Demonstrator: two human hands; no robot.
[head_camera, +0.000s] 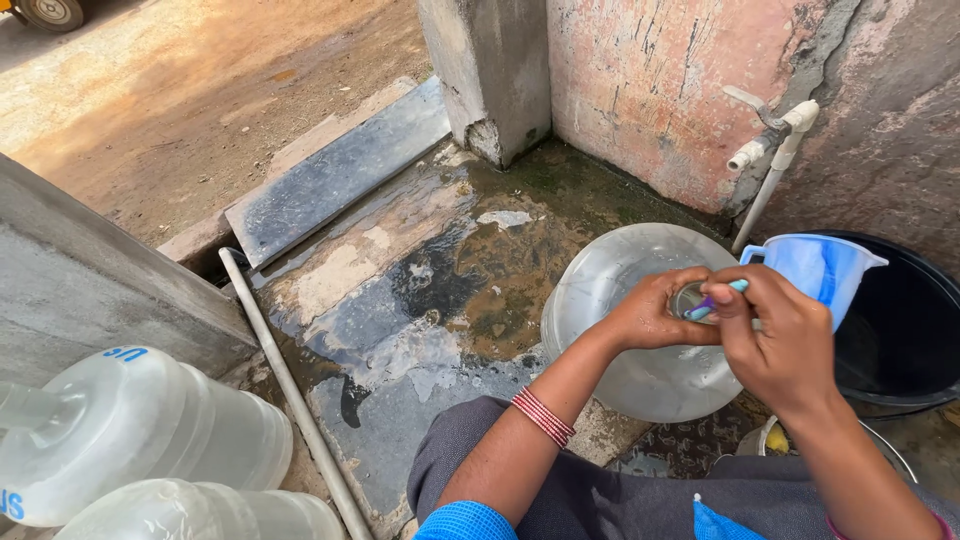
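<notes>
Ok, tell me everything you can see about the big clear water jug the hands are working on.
The big clear water jug looks like translucent plastic, round-bodied with ribbed shoulders. It stands upright on the wet stone floor, its neck facing the camera. The left hand grips the neck, and the right hand holds a thin purple and teal tool at the mouth. A black tub with a blue pitcher stands just beside it. Its contents cannot be made out.

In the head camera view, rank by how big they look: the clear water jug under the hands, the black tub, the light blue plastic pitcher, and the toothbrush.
1. Clear round plastic water jug
2. Black round tub, partly cut off, so its rank is unsure
3. Light blue plastic pitcher
4. Small toothbrush in the right hand
</notes>
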